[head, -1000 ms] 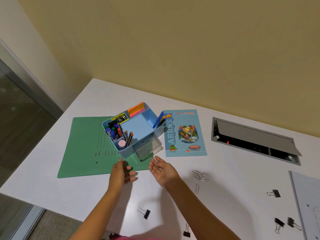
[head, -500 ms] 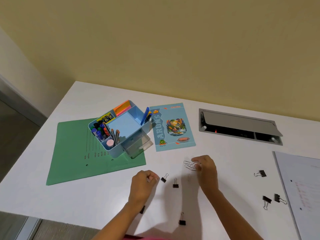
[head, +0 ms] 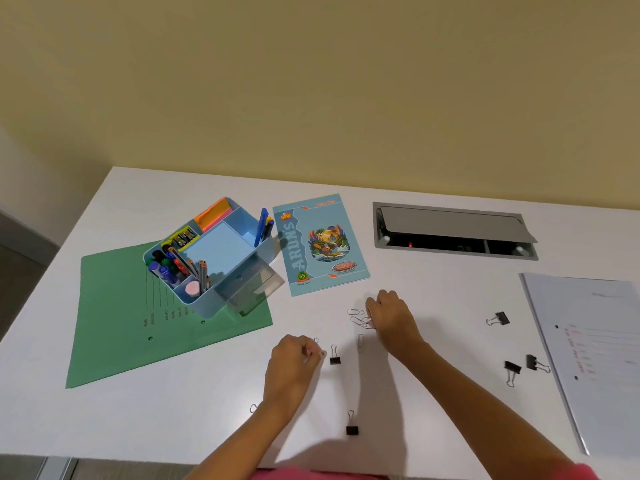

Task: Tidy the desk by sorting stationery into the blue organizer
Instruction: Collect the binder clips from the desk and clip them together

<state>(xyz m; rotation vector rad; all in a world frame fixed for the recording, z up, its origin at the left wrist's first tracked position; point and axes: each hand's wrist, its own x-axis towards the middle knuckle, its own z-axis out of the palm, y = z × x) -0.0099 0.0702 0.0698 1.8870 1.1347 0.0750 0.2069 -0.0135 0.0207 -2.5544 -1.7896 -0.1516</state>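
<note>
Blue organizer (head: 239,271) is sitting on a green folder (head: 121,317) toward the left of the white worktop (head: 433,410), holding pens (head: 162,270), pencils (head: 202,275) and sticky notes (head: 213,213), its clear drawer (head: 252,289) jutting open toward the person. Right of the organizer and nearer the person, the left hand (head: 294,356) is curling its fingers tightly round a small clip (head: 316,340), mostly hidden, with a black binder clip (head: 334,359) lying just beside the knuckles. Farther right, the right hand (head: 391,317) is bending its fingers down onto loose paper clips (head: 356,317); whether any is pinched cannot be told. A notebook (head: 318,244) is lying just right of the organizer, a grey cable hatch (head: 450,230) beyond it. Three more binder clips (head: 512,368) are lying well to the right, near a white sheet (head: 595,348) at the worktop's right edge; another clip (head: 352,429) is sitting by the near edge. White worktop is showing between the hands and the drawer. A yellow wall (head: 311,81) is rising behind.
</note>
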